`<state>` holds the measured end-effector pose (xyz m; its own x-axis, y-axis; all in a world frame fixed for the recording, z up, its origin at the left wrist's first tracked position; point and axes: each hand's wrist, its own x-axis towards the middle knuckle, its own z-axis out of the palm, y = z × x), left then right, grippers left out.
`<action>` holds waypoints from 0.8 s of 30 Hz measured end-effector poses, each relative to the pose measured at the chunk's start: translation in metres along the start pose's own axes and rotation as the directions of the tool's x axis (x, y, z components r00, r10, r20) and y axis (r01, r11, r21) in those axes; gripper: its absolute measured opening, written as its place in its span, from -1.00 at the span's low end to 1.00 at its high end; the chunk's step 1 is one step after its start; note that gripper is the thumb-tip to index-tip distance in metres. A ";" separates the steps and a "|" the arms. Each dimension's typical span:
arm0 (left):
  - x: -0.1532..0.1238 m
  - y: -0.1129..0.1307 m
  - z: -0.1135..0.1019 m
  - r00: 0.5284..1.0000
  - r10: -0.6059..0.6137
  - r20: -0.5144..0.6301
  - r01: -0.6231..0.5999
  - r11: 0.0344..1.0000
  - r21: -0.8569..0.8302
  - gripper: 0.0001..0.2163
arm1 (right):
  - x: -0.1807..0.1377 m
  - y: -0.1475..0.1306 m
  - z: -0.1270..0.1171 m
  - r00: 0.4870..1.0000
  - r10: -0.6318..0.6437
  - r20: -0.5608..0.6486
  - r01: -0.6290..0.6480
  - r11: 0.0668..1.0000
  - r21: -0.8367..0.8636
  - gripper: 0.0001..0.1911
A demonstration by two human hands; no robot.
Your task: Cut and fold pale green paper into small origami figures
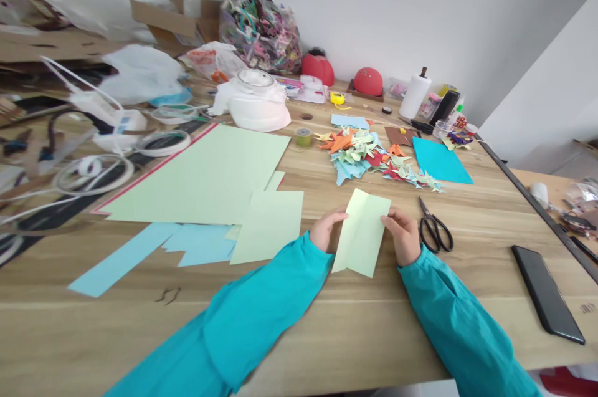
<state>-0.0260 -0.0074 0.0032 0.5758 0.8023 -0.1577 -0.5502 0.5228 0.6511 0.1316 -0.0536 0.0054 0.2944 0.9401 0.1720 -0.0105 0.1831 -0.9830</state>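
Note:
Between both hands is a pale green sheet of paper [362, 235], creased down its middle and slightly bent along the crease. My left hand [328, 230] pinches its left edge, thumb on the near face. On the right edge, my right hand [402, 232] grips the sheet the same way. To the left lies a pale green paper square [275, 222], partly over blue paper pieces [205, 244]. Black-handled scissors [435, 229] rest just right of my right hand. Beyond the held sheet is a pile of folded paper cranes [359, 151] in several colours.
A large green paper stack [200, 176] covers the left middle of the table. White cables [93, 172] tangle at far left. A black phone [546, 294] lies at right. Turquoise paper [441, 160], a tape roll [303, 137] and a white thread spool [415, 96] stand farther back.

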 end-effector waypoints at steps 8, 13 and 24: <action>0.007 -0.007 -0.009 0.998 -0.050 -0.027 0.049 0.998 -0.035 -0.55 | 0.008 0.007 -0.007 0.994 0.056 -0.090 -0.053 0.998 0.027 -0.80; 0.005 -0.002 -0.004 0.998 -0.026 -0.054 0.025 1.000 -0.014 -0.60 | 0.008 0.006 -0.007 0.994 0.026 -0.110 -0.030 0.999 -0.035 -0.77; 0.006 -0.003 -0.003 1.000 0.004 -0.012 -0.004 0.999 0.040 -0.61 | 0.008 0.011 -0.009 0.972 0.038 -0.231 -0.039 0.999 -0.002 -0.70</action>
<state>-0.0225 -0.0039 -0.0018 0.5663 0.8077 -0.1639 -0.5274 0.5080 0.6810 0.1421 -0.0464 -0.0049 0.5062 0.8546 0.1154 -0.0205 0.1457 -0.9891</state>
